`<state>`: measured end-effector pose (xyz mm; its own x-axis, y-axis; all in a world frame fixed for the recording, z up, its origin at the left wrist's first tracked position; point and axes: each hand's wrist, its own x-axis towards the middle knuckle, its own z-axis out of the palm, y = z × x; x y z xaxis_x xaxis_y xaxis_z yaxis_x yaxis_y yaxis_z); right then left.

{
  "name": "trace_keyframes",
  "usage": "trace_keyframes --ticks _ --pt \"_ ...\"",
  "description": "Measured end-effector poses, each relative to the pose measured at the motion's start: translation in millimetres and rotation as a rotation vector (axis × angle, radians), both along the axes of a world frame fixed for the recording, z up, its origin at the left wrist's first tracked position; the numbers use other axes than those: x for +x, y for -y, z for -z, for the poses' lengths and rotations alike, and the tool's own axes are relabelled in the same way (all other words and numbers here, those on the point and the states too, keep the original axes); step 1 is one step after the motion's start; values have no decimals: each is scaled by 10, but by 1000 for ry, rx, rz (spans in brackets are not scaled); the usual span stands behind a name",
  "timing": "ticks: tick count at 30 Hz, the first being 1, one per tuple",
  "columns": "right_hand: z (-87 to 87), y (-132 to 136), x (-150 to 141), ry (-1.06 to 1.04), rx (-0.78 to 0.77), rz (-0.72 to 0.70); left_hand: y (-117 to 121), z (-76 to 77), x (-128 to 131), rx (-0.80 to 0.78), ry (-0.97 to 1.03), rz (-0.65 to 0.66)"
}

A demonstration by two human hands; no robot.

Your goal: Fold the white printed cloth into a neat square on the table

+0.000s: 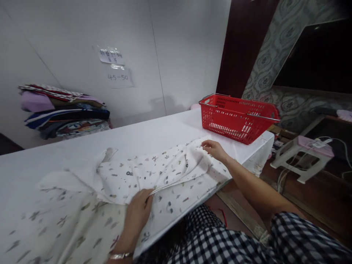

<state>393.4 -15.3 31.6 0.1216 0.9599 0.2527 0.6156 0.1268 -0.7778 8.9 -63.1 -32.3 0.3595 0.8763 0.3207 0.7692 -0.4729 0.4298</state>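
A thin white cloth (154, 167) with small leaf and rainbow prints lies partly folded and wrinkled on the table. More fabric with a similar print (90, 227) spreads beneath it toward the near left. At the cloth's near edge, my left hand (140, 207) is closed on a fold, its fingertips partly hidden. My right hand (216, 149) is at the cloth's far right end, fingers loosely bent and apart, with nothing visible between them. Whether those fingertips touch the cloth is hard to see.
A red plastic basket (228, 119) with metal handles stands on the white table (176, 126) at the back right. Folded clothes (66, 110) are piled by the wall at left. Paper signs (119, 77) hang on the wall. A plastic stool (305, 154) with cables stands at right.
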Motion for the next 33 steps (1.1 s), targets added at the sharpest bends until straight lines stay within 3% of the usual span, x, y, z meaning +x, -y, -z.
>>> trace_keyframes --ticks 4,6,11,15,18,24,33 --pt "219 32 155 556 -238 -29 2 -10 0 14 -1 22" --pt "320 65 215 661 -307 -47 4 -24 6 8 -2 22" --pt "297 132 260 601 -284 -93 6 -18 8 2 14 11" --pt "69 87 262 119 -173 -250 8 -2 5 -20 19 9" --pt "-46 -81 227 -175 -110 -265 18 -27 11 -60 19 5" --pt "26 -530 -26 288 -308 -380 66 -119 27 -142 32 38" --pt "245 -709 -189 421 -193 -287 74 -142 23 -195 63 42"
